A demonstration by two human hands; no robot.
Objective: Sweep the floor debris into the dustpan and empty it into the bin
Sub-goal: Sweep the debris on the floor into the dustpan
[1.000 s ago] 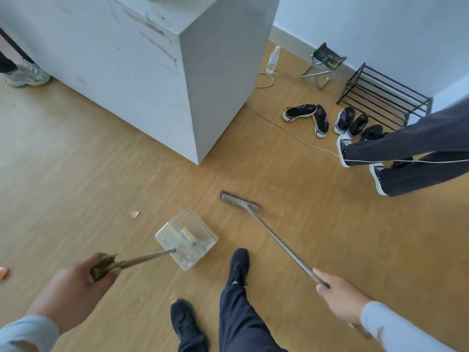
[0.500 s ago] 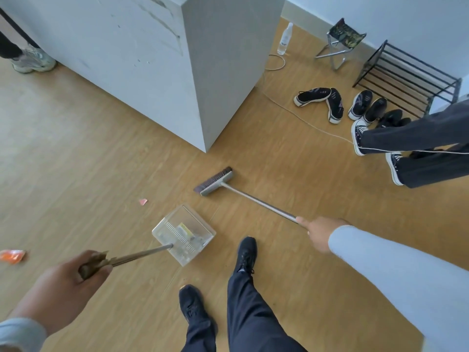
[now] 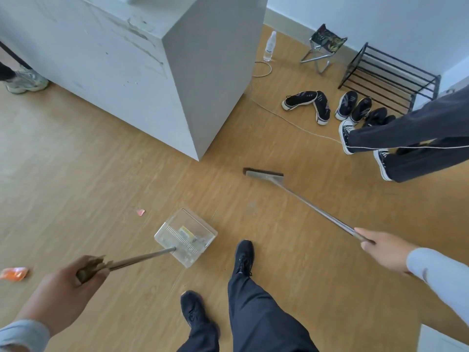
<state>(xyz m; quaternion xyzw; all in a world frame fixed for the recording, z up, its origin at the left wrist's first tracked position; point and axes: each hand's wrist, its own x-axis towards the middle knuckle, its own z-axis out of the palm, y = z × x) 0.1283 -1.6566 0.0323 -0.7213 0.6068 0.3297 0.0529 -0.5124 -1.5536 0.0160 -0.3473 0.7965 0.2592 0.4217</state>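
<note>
My left hand [image 3: 63, 290] grips the handle of a clear plastic dustpan [image 3: 186, 236] that rests on the wood floor just ahead of my feet. Inside it lie a yellow scrap and some grey dust. My right hand [image 3: 383, 248] holds the metal shaft of a broom, whose head [image 3: 264, 173] touches the floor to the right of the dustpan, well apart from it. A small pink scrap [image 3: 140, 212] lies left of the dustpan. An orange scrap [image 3: 14, 273] lies at the far left. No bin is in view.
A large grey block [image 3: 152, 72] stands ahead. Several black shoes [image 3: 322, 105], a shoe rack [image 3: 388, 72], a folding stool [image 3: 324, 44], a water bottle [image 3: 269, 45] and a white cable [image 3: 291, 120] lie at the back right. Another person's legs [image 3: 411, 146] stand at the right.
The broom head has swung from in front of the dustpan out to the right, and my right hand has drawn back along with it. The dustpan has stayed in place.
</note>
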